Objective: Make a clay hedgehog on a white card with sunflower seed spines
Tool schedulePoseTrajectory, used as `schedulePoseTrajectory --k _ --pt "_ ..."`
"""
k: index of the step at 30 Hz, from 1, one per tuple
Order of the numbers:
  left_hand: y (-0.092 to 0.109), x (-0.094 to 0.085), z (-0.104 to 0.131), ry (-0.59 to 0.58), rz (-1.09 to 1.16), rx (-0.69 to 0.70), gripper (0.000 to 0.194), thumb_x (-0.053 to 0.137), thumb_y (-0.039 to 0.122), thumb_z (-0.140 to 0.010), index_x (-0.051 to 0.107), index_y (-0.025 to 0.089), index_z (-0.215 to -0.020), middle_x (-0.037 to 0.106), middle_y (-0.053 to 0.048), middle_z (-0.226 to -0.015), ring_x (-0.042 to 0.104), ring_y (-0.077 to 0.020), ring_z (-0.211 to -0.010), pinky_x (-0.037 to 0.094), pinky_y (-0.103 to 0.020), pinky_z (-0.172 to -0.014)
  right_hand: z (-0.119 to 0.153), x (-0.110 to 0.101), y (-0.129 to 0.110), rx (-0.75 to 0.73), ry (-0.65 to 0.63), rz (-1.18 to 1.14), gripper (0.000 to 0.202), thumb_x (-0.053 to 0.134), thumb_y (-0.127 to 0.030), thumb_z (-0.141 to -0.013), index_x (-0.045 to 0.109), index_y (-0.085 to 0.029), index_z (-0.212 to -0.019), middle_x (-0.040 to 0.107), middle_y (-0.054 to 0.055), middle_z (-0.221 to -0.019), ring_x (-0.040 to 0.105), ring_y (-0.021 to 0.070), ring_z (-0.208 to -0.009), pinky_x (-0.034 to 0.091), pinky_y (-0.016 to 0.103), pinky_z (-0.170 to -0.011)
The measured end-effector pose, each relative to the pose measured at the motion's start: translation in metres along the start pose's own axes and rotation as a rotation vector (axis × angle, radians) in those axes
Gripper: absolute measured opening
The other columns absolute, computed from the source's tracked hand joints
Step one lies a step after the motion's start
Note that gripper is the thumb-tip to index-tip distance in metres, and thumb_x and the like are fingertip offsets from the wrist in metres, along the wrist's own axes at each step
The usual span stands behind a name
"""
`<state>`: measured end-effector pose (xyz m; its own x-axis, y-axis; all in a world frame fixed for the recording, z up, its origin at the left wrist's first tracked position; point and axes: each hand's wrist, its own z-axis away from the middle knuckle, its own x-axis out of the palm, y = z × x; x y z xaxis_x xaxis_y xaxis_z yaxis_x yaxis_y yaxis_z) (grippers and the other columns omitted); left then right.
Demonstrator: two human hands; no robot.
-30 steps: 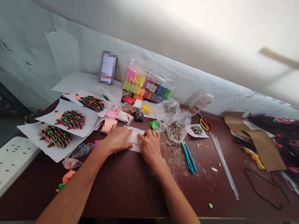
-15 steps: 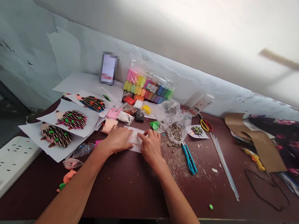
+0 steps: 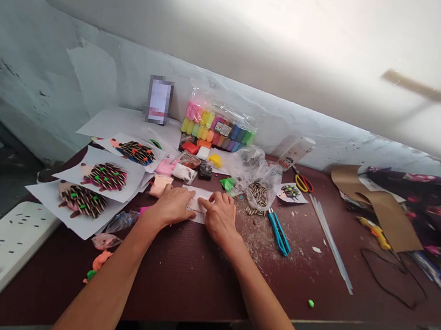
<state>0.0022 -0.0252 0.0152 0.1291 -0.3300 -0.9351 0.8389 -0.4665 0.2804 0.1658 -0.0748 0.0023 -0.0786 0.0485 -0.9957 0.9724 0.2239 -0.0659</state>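
Observation:
A small white sheet (image 3: 198, 217) lies on the dark red table between my hands, with faint lines on it. My left hand (image 3: 174, 205) rests on the sheet's left side, its fingers spread and flat. On the right side, my right hand (image 3: 219, 216) presses down with a finger stretched toward the middle of the sheet; its other fingers are bent. Neither hand shows a held object. A packet of pale peach clay (image 3: 160, 185) lies just beyond my left hand. Past my right hand is a clear bag of striped seeds (image 3: 258, 194).
Hedgehog pictures (image 3: 105, 176) on paper are stacked at left, near a white power strip (image 3: 2, 244). Colored clay packs (image 3: 219, 128) lean on the wall. Teal cutters (image 3: 278, 233), scissors (image 3: 303, 183), clear sticks (image 3: 332, 244) and a yellow glue gun (image 3: 374, 233) lie at right.
My right hand has shifted slightly left over the sheet, its finger a little lower. My left hand has stayed about where it was.

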Motion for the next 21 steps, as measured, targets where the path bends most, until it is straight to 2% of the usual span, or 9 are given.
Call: schedulePoseTrajectory --k 6,9,15,21 --pt "0.000 -0.001 0.000 -0.008 0.006 -0.003 0.048 0.062 0.040 -0.080 0.063 0.017 -0.122 0.068 -0.016 -0.123 0.059 -0.0364 -0.119 0.037 -0.048 -0.100 0.001 -0.002 0.005 0.044 -0.011 -0.009 0.038 0.044 -0.021 -0.098 0.064 -0.035 -0.128 0.057 0.008 -0.111 0.043 0.0227 -0.100 0.027 0.036 -0.088" --pt "-0.001 0.000 -0.001 -0.009 0.002 -0.004 0.051 0.062 0.040 -0.080 0.062 0.016 -0.125 0.067 -0.018 -0.125 0.058 -0.0370 -0.119 0.037 -0.049 -0.100 0.003 -0.002 0.010 0.038 -0.021 -0.002 0.039 0.043 -0.020 -0.098 0.065 -0.035 -0.127 0.058 0.008 -0.109 0.043 0.0225 -0.099 0.027 0.036 -0.087" --pt "-0.002 0.001 -0.002 -0.019 -0.013 0.002 0.048 0.061 0.040 -0.079 0.063 0.017 -0.121 0.067 -0.017 -0.124 0.058 -0.0363 -0.120 0.038 -0.048 -0.099 0.010 -0.003 0.019 0.125 0.013 0.001 0.041 0.045 -0.012 -0.094 0.070 -0.031 -0.120 0.058 0.008 -0.106 0.044 0.0221 -0.097 0.026 0.035 -0.084" --pt "0.000 -0.001 -0.001 -0.027 -0.025 0.003 0.048 0.059 0.041 -0.080 0.064 0.016 -0.120 0.067 -0.018 -0.124 0.058 -0.0366 -0.119 0.038 -0.048 -0.098 0.014 -0.004 0.014 0.095 -0.033 0.049 0.038 0.045 -0.017 -0.096 0.067 -0.033 -0.123 0.058 0.009 -0.108 0.044 0.0226 -0.097 0.026 0.035 -0.083"
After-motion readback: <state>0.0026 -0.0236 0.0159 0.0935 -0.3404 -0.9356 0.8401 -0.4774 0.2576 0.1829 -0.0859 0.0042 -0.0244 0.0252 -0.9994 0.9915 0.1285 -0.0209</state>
